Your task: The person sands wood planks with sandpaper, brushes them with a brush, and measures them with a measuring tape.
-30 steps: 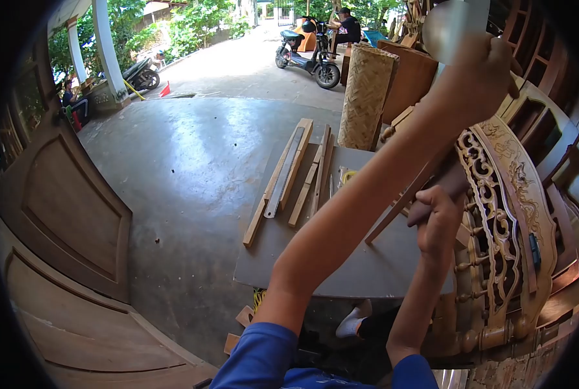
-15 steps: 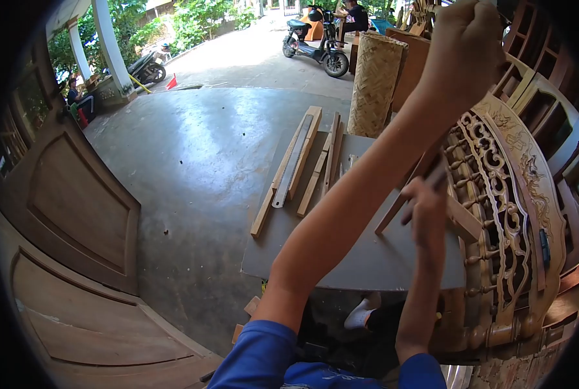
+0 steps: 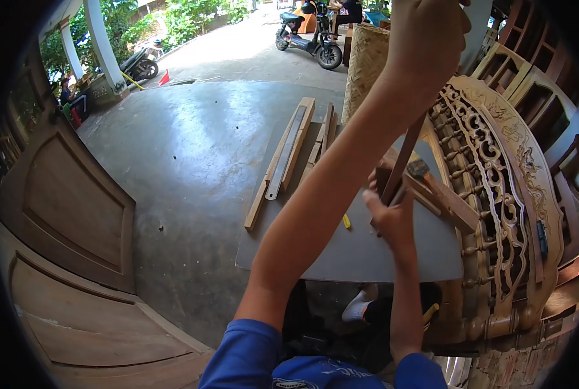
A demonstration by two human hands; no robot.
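My left hand (image 3: 428,39) is raised high at the top, closed in a fist. A dark wooden strip (image 3: 405,152) slants up to it; the strip's upper end is hidden behind the hand and wrist. Lower down, my right hand (image 3: 393,217) is wrapped round the strip's lower part, above the grey table (image 3: 341,256). A dark brown piece beside its fingers is partly hidden. To the right of this hand lie pale wood pieces (image 3: 461,211) and a tool with a dark head (image 3: 419,168). A small yellow object (image 3: 346,221) rests on the table.
Wooden bars (image 3: 260,204) and a metal ruler (image 3: 286,152) lie on the table's left. A carved wooden panel (image 3: 497,175) stands at the right. Wooden door panels (image 3: 75,201) are at left. Behind are a woven roll (image 3: 366,71), scooter (image 3: 310,35) and seated people.
My left hand has shifted left and slightly up. The right hand has moved left, with the strip now steeper. The yellow object and dark-headed tool have come into sight.
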